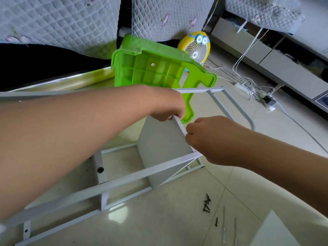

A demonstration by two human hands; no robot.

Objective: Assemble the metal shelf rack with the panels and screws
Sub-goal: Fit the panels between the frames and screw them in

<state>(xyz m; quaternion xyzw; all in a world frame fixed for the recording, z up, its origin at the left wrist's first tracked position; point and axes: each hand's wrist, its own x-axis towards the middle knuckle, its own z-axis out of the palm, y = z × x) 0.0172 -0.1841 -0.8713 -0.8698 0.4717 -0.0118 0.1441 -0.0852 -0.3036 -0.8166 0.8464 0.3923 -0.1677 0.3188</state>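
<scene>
My left hand [166, 107] and right hand [213, 139] grip the panel [159, 148], which could tip over while its screws [206, 204] lie at 5 o'clock.

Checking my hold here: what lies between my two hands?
The head view shows the top edge of the white panel running from the left hand to the right hand.

Green stool [152, 68] crowds rack [124, 180]; right floor open.
</scene>
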